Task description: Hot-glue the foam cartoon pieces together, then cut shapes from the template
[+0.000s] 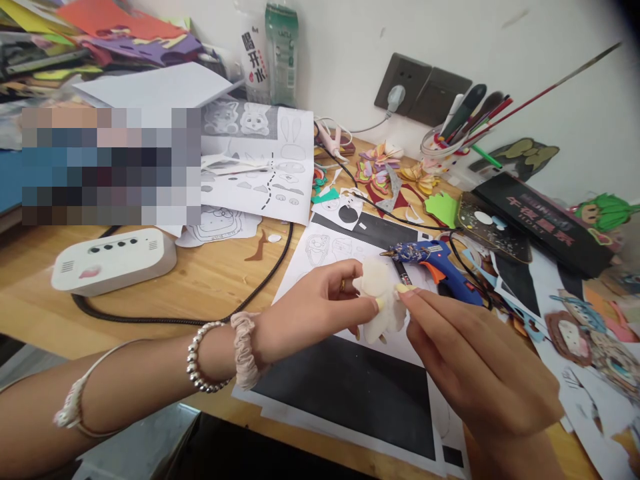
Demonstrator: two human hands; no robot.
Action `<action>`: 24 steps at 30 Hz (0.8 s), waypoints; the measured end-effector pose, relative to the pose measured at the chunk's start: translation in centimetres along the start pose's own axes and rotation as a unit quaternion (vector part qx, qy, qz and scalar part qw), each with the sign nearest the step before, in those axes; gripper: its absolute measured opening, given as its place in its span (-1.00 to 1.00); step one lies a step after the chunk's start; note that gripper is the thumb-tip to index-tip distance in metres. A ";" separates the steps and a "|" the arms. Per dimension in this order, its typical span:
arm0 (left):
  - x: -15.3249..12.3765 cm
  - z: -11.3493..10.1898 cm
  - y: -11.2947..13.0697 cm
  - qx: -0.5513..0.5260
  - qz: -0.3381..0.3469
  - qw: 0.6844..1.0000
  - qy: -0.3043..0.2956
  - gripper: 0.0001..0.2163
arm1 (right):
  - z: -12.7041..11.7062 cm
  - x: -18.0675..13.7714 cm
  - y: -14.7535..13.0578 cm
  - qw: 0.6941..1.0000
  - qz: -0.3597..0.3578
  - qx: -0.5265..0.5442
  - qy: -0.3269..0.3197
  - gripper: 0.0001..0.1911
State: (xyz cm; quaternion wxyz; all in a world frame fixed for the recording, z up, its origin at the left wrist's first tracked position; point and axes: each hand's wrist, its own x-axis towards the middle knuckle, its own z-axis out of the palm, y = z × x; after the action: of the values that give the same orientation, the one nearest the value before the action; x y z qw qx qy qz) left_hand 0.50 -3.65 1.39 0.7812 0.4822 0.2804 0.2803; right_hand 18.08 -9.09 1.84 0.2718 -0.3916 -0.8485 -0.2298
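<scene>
left hand (325, 300) clamps white piece (377, 280) by its left side, right hand (470, 360) pinches its right edge — held over paper (320, 250) on the bench (215, 280). keep left steady, press right lightly — it could bend or slip.

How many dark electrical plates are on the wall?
2, side by side: the left plate, with a white plug in it, and the right plate next to it. No others show; any outside the view can't be counted.
</scene>
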 end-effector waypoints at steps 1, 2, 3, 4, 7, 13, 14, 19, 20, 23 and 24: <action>0.0 0.0 0.0 0.001 0.000 1.000 0.000 -0.79 | 0.0 0.0 0.0 1.000 -0.007 -0.002 -0.004 -0.70; 0.0 0.0 0.0 0.002 0.000 1.000 -0.001 -0.79 | 0.0 0.0 0.1 1.000 -0.013 -0.006 -0.006 -0.70; 0.0 0.0 0.0 0.003 0.000 1.000 -0.001 -0.79 | 0.0 0.0 0.1 1.000 -0.019 -0.009 -0.006 -0.70; 0.0 0.0 0.0 0.003 -0.001 1.000 -0.001 -0.79 | 0.0 0.0 0.1 1.000 -0.023 -0.011 -0.004 -0.70; 0.0 -0.1 0.1 0.003 -0.001 1.000 -0.003 -0.80 | 0.1 0.0 0.1 1.000 -0.025 -0.013 -0.004 -0.70; -0.1 -0.1 0.1 0.004 0.003 1.000 0.000 -0.80 | -0.1 -0.1 0.1 0.999 -0.027 -0.016 -0.012 -0.71; -0.1 -0.1 0.1 0.004 0.004 1.000 0.000 -0.79 | -0.2 0.0 0.1 0.999 -0.027 -0.016 -0.014 -0.71; -0.1 -0.1 0.0 0.006 0.006 1.000 0.004 -0.79 | -0.3 0.0 0.2 0.999 -0.030 -0.018 -0.019 -0.71; -0.1 -0.1 0.0 0.006 0.006 1.000 0.004 -0.79 | -0.3 0.0 0.2 0.999 -0.031 -0.018 -0.019 -0.71; -0.1 -0.1 0.0 0.007 0.007 1.000 0.002 -0.80 | -0.2 0.0 0.1 0.999 -0.031 -0.014 -0.017 -0.71; -0.1 -0.1 0.1 0.006 0.008 1.000 0.001 -0.80 | -0.2 0.0 0.1 0.999 -0.030 -0.012 -0.019 -0.71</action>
State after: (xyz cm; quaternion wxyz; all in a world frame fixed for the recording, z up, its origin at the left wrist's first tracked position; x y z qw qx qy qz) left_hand 0.34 -3.63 1.42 0.7757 0.4890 0.2793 0.2849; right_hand 18.23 -9.09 1.99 0.2440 -0.3731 -0.8622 -0.2405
